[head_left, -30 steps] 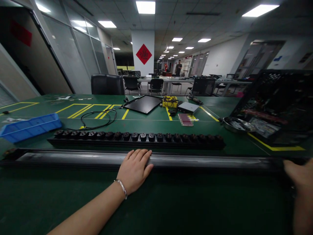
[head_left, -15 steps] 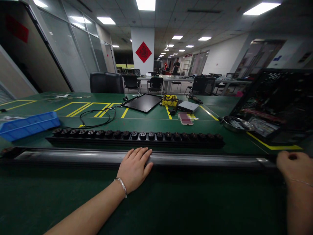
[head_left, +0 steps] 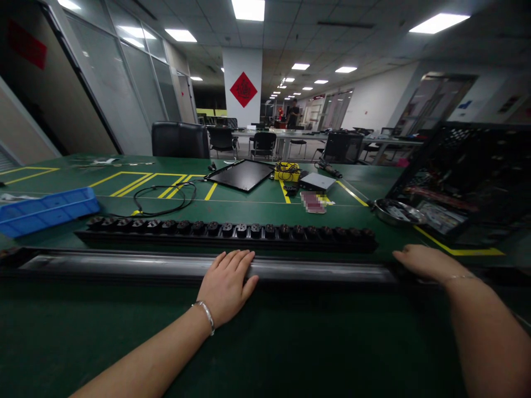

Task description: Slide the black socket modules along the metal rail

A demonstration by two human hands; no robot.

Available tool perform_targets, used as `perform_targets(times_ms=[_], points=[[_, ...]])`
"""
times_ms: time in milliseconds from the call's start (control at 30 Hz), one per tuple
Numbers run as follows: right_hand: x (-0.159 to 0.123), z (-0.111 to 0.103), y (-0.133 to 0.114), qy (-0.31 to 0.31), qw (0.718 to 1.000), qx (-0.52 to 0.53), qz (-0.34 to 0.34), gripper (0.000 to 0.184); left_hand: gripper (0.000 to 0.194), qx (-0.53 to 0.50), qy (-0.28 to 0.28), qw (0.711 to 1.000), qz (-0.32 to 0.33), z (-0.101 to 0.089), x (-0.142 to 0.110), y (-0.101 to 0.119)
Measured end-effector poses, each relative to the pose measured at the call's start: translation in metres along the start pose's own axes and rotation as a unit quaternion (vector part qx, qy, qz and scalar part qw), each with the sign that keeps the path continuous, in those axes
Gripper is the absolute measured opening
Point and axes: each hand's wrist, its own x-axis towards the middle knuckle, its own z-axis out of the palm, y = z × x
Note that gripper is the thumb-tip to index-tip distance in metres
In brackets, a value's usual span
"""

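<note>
A long black housing [head_left: 124,276] with a grey inner channel lies across the green table in front of me. My left hand [head_left: 226,287] rests flat on its middle, fingers stretched out over the channel. Over the right part of the housing, my right hand [head_left: 423,261] is closed, knuckles up. Beneath its fingers is something dark that I cannot make out. Just behind the housing lies a black power strip [head_left: 228,240] with a row of round sockets, touched by neither hand.
A blue bin [head_left: 50,213] stands at the left, near a looped black cable [head_left: 166,207]. Farther back are a black panel [head_left: 243,174], a yellow box [head_left: 287,171] and a grey box [head_left: 317,181]. At the right are a metal bowl [head_left: 398,213] and an open computer case [head_left: 477,182].
My right hand has moved left along the housing from near its right end, and my forearm now reaches in from the right. My left hand has stayed in place on the channel.
</note>
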Motion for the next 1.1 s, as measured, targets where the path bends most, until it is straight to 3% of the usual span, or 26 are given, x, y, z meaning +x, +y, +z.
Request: perform_targets(times_ms=[67, 133, 267, 467, 567, 700, 800, 933, 1100], points=[[-0.011, -0.002, -0.027, -0.073, 0.996, 0.016, -0.056, 0.027, 0.044, 0.001, 0.008, 1.000, 0.000, 0.001, 0.000, 0.000], [-0.025, -0.004, -0.052, -0.105, 0.990, 0.021, -0.094, 0.028, 0.046, 0.004, 0.011, 1.000, -0.002, 0.002, 0.000, 0.000], [-0.051, -0.008, -0.088, -0.113, 0.983, 0.028, -0.139, 0.028, 0.046, 0.007, 0.011, 1.000, -0.003, 0.002, 0.000, 0.000], [-0.081, -0.014, -0.117, -0.100, 0.975, 0.075, -0.182, 0.029, 0.046, 0.002, 0.000, 1.000, -0.004, 0.001, 0.000, 0.000], [-0.098, -0.013, -0.132, -0.104, 0.948, 0.179, -0.241, 0.030, 0.047, -0.001, -0.002, 1.000, -0.003, 0.001, -0.001, -0.001], [-0.122, -0.003, -0.153, -0.114, 0.885, 0.315, -0.322, 0.023, 0.052, -0.009, -0.001, 1.000, 0.003, 0.002, -0.002, -0.003], [-0.139, 0.012, -0.165, -0.064, 0.864, 0.304, -0.396, 0.030, 0.057, -0.016, 0.002, 1.000, 0.007, 0.003, -0.003, -0.003], [-0.154, 0.034, -0.176, 0.064, 0.836, 0.177, -0.515, 0.052, 0.060, -0.017, -0.009, 1.000, 0.011, 0.003, -0.003, -0.004], [-0.160, 0.042, -0.181, 0.135, 0.828, 0.126, -0.530, 0.053, 0.051, 0.000, -0.018, 0.999, 0.031, 0.000, -0.003, -0.004]])
